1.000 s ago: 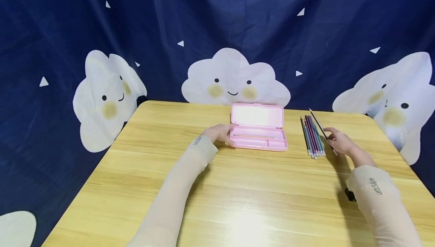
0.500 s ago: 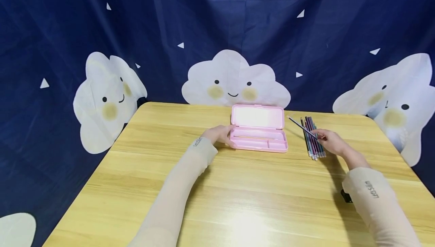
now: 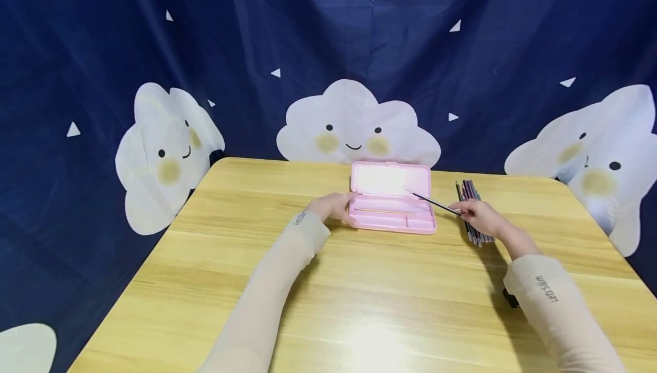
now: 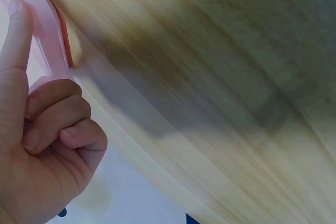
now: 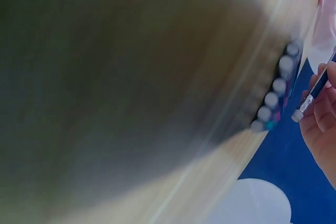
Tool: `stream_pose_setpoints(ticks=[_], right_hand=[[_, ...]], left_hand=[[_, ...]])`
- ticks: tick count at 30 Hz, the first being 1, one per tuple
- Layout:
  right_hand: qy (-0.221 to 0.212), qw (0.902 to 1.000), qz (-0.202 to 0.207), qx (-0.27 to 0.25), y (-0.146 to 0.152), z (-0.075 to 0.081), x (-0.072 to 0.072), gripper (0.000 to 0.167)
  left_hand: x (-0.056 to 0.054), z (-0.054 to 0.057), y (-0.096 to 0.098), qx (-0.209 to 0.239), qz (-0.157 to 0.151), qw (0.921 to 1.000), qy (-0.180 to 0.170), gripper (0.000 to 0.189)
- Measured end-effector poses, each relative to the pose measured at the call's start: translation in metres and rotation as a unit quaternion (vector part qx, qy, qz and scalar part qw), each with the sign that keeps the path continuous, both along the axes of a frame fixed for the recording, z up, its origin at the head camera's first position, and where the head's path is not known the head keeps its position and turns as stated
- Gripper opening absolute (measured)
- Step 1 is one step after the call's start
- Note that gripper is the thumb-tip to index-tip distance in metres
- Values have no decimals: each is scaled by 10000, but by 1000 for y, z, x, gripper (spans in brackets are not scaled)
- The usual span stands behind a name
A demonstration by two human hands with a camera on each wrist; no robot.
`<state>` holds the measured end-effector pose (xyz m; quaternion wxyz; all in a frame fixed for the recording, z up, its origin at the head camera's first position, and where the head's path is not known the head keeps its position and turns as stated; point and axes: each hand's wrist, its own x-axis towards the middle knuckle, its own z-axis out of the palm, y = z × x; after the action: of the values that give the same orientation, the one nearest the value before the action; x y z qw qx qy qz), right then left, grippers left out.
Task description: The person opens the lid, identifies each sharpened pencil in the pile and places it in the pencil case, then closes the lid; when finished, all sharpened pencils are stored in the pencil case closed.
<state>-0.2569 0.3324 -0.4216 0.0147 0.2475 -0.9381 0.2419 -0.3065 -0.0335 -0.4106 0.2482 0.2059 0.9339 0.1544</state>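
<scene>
An open pink pencil case lies on the table, its lid leaning back and one pencil in its long rear compartment. My left hand holds the case at its left end; in the left wrist view the thumb lies along the pink wall and other fingers are curled. My right hand pinches a dark pencil near its eraser end, above the table. Its tip points left over the case's right part. Under and behind that hand lies a bundle of pencils, partly hidden.
The wooden table ends just behind the case and the pencils. Beyond its back edge hangs a dark blue curtain with white clouds. The bundle's white erasers show in the right wrist view.
My right hand has carried the dark pencil left from the bundle's right side, across it toward the case, turning its tip leftward. My left hand stays on the case.
</scene>
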Motion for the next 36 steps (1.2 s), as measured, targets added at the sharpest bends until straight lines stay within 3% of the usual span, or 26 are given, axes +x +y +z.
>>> stream_pose_setpoints(ticks=[19,31,36], right_hand=[[37,9983,432,393,-44,-4,-13,31],[-81,9973,384,617,-64,1,-17,32],[161,9960,537,691,-74,2,-22,32]], left_hand=[[2,-4,0,70,-37,9999,101,97],[0,-6,1,53,-6,9999,161,96],[0,-7,1,49,91,9999,117,98]])
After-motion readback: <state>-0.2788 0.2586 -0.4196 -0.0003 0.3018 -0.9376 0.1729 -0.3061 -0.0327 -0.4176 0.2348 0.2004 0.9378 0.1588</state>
